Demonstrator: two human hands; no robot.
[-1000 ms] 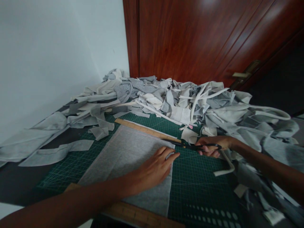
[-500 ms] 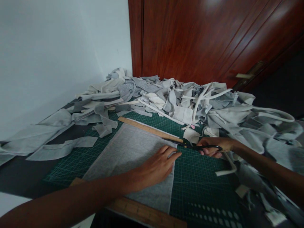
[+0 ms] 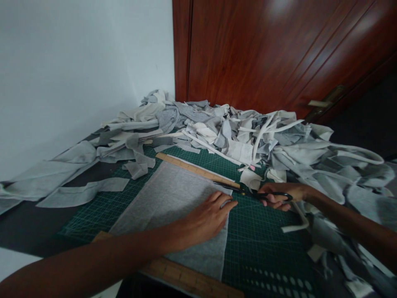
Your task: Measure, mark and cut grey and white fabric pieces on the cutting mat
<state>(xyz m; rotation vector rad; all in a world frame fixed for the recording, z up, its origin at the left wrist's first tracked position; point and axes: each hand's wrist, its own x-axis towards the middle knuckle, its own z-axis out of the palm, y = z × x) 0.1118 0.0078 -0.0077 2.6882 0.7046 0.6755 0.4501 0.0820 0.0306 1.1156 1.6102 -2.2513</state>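
Note:
A piece of grey fabric (image 3: 173, 194) lies flat on the green cutting mat (image 3: 257, 236). My left hand (image 3: 209, 217) rests on it near its right edge, fingers stretched out and holding nothing. In my right hand (image 3: 276, 194) is a pair of black scissors (image 3: 246, 192), its fingers wrapped round the handles. The blades point left and lie along the fabric's far edge, beside a wooden ruler (image 3: 195, 168). A second wooden ruler (image 3: 192, 277) lies across the fabric's near end.
A heap of grey and cream fabric scraps (image 3: 214, 128) is piled along the wall (image 3: 87, 62) and the brown wooden door (image 3: 248, 54). More scraps (image 3: 87, 192) lie at the left, and others spread down the right side beside my right arm.
The view has shifted slightly. The scissors' blades look a little more parted than before; my left hand keeps its place on the fabric.

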